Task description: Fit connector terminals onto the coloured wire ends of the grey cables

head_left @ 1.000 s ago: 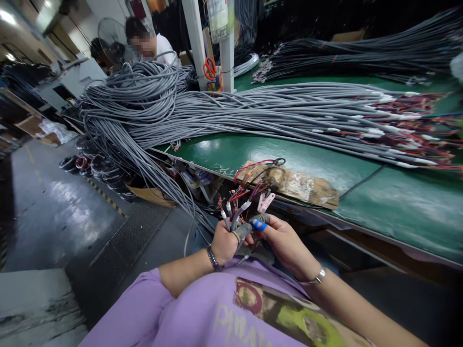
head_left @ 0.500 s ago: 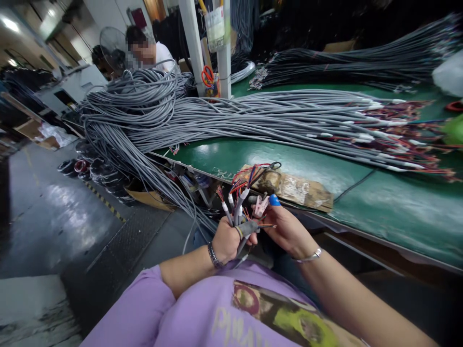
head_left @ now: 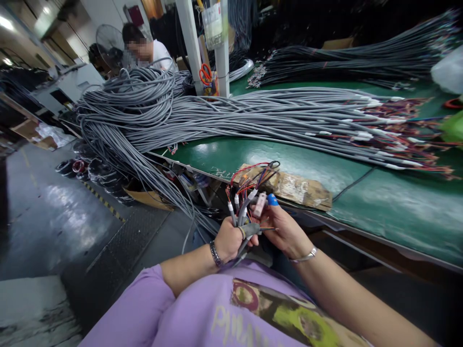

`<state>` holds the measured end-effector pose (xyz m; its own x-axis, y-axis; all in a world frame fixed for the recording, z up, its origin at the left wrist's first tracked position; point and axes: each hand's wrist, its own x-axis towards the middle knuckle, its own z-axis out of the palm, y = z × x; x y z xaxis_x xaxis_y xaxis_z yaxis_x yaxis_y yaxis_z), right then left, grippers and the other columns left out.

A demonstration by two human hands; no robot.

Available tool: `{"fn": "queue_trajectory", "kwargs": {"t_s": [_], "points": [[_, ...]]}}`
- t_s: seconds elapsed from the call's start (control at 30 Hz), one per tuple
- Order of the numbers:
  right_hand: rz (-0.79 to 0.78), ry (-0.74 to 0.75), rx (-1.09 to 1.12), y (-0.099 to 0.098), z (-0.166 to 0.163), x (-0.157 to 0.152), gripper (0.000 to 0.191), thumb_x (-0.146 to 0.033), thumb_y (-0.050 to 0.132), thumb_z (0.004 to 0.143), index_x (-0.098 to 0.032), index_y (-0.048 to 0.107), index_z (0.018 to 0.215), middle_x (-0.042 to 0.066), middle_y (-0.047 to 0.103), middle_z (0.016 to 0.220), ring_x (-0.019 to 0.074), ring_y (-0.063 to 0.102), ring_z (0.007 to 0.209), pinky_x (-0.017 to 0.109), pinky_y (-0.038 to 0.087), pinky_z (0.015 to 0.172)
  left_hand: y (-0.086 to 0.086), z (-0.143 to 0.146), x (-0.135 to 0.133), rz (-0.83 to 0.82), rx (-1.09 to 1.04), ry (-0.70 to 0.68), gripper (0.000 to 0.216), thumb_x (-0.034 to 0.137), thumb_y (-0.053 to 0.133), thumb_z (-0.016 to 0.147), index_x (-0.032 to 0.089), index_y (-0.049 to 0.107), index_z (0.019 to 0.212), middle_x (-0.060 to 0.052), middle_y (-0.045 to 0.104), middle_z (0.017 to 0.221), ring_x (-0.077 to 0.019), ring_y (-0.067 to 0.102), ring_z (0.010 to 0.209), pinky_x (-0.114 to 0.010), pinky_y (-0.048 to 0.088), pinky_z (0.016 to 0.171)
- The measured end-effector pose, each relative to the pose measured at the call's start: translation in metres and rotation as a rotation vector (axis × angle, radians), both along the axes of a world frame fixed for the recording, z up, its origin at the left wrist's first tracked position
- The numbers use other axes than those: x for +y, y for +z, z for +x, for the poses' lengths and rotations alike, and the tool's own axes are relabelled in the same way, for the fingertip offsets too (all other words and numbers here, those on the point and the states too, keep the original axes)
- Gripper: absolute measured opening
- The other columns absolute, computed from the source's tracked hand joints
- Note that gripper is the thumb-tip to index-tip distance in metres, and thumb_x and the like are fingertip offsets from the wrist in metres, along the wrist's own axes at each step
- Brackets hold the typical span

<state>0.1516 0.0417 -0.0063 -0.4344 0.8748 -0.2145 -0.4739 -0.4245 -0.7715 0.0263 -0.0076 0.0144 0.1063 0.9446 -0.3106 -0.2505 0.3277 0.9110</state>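
Two hands are counted: the left hand (head_left: 227, 239) and the right hand (head_left: 285, 230), one wristband on each. One small bunch of cable ends (head_left: 241, 208) is gripped in the left hand; about four ends are seen, exact count not resolvable. One pale connector (head_left: 259, 204) is pinched by the right hand, and one blue fingertip cap (head_left: 273, 199) is noted. Two large cable piles are recorded: one grey (head_left: 224, 113), one dark (head_left: 354, 58). One taped cardboard strip (head_left: 292, 185), one orange scissors (head_left: 205, 73), one fan (head_left: 108, 43), one other person (head_left: 144, 46).
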Motion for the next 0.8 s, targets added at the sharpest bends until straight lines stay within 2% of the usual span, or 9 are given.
{"fn": "queue_trajectory", "kwargs": {"t_s": [0.17, 0.27, 0.4, 0.57, 0.7, 0.8], "points": [[-0.162, 0.025, 0.078, -0.004, 0.014, -0.008, 0.045, -0.066, 0.069, 0.070, -0.022, 0.067, 0.077, 0.003, 0.067, 0.075, 0.0164, 0.060, 0.064, 0.032, 0.051, 0.062, 0.000, -0.006, -0.006, 0.010, 0.005, 0.047, 0.044, 0.051, 0.077, 0.062, 0.013, 0.059, 0.049, -0.002, 0.056, 0.044, -0.0082, 0.046, 0.039, -0.022, 0.036, 0.044], [-0.130, 0.139, 0.035, -0.005, 0.024, -0.015, 0.038, -0.053, 0.080, 0.065, -0.020, 0.069, 0.081, 0.004, 0.069, 0.081, 0.0167, 0.061, 0.069, 0.031, 0.051, 0.066, -0.004, -0.009, -0.012, 0.025, 0.030, 0.061, 0.045, 0.054, 0.076, 0.063, 0.013, 0.061, 0.052, -0.002, 0.057, 0.046, -0.0087, 0.047, 0.041, -0.022, 0.038, 0.045], [-0.027, 0.234, -0.036, -0.002, 0.026, -0.024, 0.030, -0.037, 0.083, 0.066, -0.018, 0.067, 0.084, 0.004, 0.069, 0.075, 0.0171, 0.062, 0.067, 0.032, 0.048, 0.066, -0.011, -0.011, -0.017, 0.063, 0.102, 0.071, 0.047, 0.057, 0.073, 0.066, 0.013, 0.060, 0.052, -0.003, 0.057, 0.047, -0.0097, 0.049, 0.044, -0.023, 0.040, 0.048], [0.091, 0.231, -0.133, 0.007, 0.018, -0.030, 0.025, -0.039, 0.077, 0.073, -0.018, 0.063, 0.079, 0.003, 0.068, 0.065, 0.0182, 0.062, 0.059, 0.033, 0.048, 0.063, -0.013, -0.014, -0.019, 0.125, 0.169, -0.035, 0.046, 0.055, 0.070, 0.071, 0.013, 0.062, 0.053, -0.004, 0.059, 0.050, -0.0104, 0.050, 0.047, -0.023, 0.042, 0.051], [0.135, 0.215, -0.196, 0.011, 0.015, -0.032, 0.029, -0.043, 0.077, 0.071, -0.019, 0.063, 0.073, 0.001, 0.064, 0.056, 0.0178, 0.060, 0.055, 0.032, 0.047, 0.061, -0.008, -0.017, -0.020, 0.139, 0.189, -0.131, 0.043, 0.053, 0.072, 0.069, 0.013, 0.064, 0.056, -0.004, 0.061, 0.052, -0.0111, 0.052, 0.048, -0.024, 0.042, 0.052], [0.144, 0.178, -0.254, 0.010, 0.016, -0.033, 0.032, -0.047, 0.077, 0.071, -0.019, 0.062, 0.071, 0.002, 0.065, 0.058, 0.0170, 0.059, 0.057, 0.031, 0.047, 0.061, -0.006, -0.017, -0.020, 0.138, 0.174, -0.115, 0.044, 0.053, 0.072, 0.069, 0.013, 0.064, 0.055, -0.004, 0.060, 0.051, -0.0111, 0.051, 0.047, -0.024, 0.042, 0.052]]}}
